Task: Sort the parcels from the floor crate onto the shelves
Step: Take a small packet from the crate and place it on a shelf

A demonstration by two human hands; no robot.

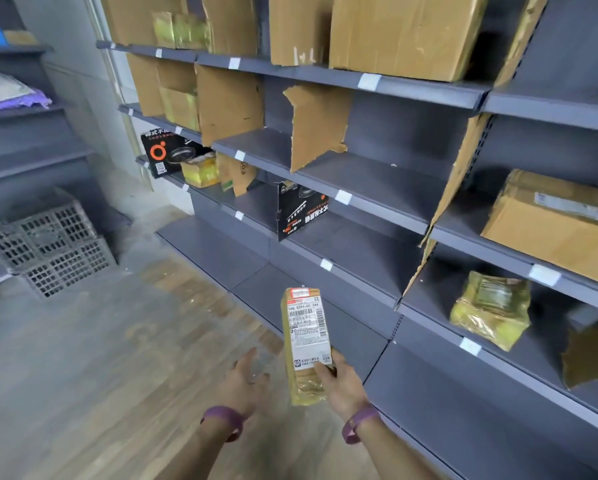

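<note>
The right hand (339, 379) holds a long, thin parcel (306, 337) low down in front of the grey shelves (377, 188). Its fingers are wrapped round the bottom part of the parcel, and the thumb presses on the front. The parcel is brown with shiny tape, and a white label with bar codes covers much of its front. It stands almost straight up in the air, above the floor (100, 358) and close to the lowest shelf. The left hand (247, 379) is just beside the parcel but not touching it. Its fingers (252, 355) are loose and spread out, and they hold nothing. Each wrist has a purple band. A grey plastic crate (48, 244) with lots of little holes sits on the floor far off to the left. On the shelves to the right lie a big brown box (550, 223) and, one shelf lower, a small yellow parcel (491, 311). A black box (301, 209) stands on a middle shelf.
</note>
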